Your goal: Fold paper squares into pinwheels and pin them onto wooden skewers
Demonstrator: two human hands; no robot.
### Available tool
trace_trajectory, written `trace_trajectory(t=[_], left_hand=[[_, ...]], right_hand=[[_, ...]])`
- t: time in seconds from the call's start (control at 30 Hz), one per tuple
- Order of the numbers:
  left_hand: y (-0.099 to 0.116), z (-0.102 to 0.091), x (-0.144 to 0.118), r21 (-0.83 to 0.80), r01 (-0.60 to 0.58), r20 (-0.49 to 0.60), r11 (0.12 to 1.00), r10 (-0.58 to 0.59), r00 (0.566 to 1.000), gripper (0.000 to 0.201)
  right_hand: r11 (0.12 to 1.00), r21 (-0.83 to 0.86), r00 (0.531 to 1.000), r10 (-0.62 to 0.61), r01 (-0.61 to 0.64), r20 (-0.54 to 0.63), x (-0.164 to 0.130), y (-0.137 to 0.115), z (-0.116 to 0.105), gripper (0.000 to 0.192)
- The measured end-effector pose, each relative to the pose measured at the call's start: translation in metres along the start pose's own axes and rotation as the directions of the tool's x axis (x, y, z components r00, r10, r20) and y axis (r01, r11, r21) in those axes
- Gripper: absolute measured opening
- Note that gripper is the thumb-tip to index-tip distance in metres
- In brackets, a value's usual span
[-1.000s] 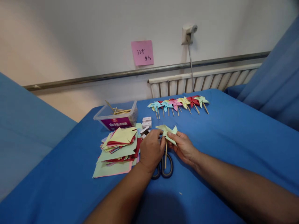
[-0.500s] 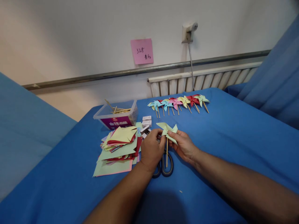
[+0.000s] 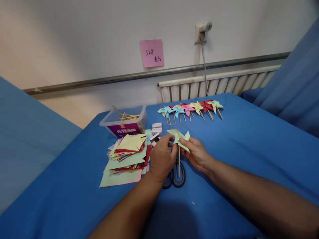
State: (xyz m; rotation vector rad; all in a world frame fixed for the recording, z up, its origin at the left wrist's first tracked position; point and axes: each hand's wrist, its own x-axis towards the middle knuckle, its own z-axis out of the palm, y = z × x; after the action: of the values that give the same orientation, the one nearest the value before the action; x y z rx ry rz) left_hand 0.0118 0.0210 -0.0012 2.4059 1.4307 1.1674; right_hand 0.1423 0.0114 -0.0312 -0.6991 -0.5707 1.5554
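Both of my hands hold a light green paper pinwheel (image 3: 178, 136) on a wooden stick just above the blue table. My left hand (image 3: 161, 159) pinches its left side near the centre. My right hand (image 3: 196, 154) grips its right blade with thumb and fingers. The stick (image 3: 178, 162) hangs down between the hands. Black-handled scissors (image 3: 178, 176) lie on the cloth under my hands, partly hidden by the left wrist.
A pile of cut coloured paper squares (image 3: 127, 156) lies left of my hands. Behind it stand a clear plastic box with wooden sticks (image 3: 124, 122) and small white boxes (image 3: 156, 127). A row of finished pinwheels (image 3: 190, 109) lies farther back on the blue table (image 3: 249, 142).
The hands and pinwheel have shifted only slightly; the stick now hangs more upright. Nothing else has moved.
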Motion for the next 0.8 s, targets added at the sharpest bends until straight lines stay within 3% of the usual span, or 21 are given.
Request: trace_trajectory(t=[0.2, 0.43, 0.6, 0.8], left_hand=[[-0.0014, -0.0001, 0.0004, -0.036, -0.057, -0.004, 0.998, 0.057, 0.998, 0.012], [-0.0027, -0.0006, 0.0015, 0.091, -0.182, -0.005, 0.979, 0.184, 0.983, 0.010], [-0.0009, -0.0004, 0.0016, 0.142, -0.213, -0.019, 0.967, 0.217, 0.976, 0.019], [-0.0005, -0.0005, 0.0018, 0.186, -0.216, -0.007, 0.959, 0.221, 0.975, 0.013]], right_hand=[[1.000, 0.003, 1.000, 0.003, -0.003, 0.008, 0.0010, 0.0009, -0.0022, 0.024], [1.000, 0.000, 1.000, -0.009, 0.009, 0.012, 0.0020, 0.0000, -0.0029, 0.023], [1.000, -0.001, 1.000, -0.004, 0.004, 0.018, 0.0009, 0.0005, -0.0025, 0.023], [1.000, -0.001, 1.000, -0.004, 0.004, 0.026, -0.0002, 0.0004, -0.0010, 0.023]])
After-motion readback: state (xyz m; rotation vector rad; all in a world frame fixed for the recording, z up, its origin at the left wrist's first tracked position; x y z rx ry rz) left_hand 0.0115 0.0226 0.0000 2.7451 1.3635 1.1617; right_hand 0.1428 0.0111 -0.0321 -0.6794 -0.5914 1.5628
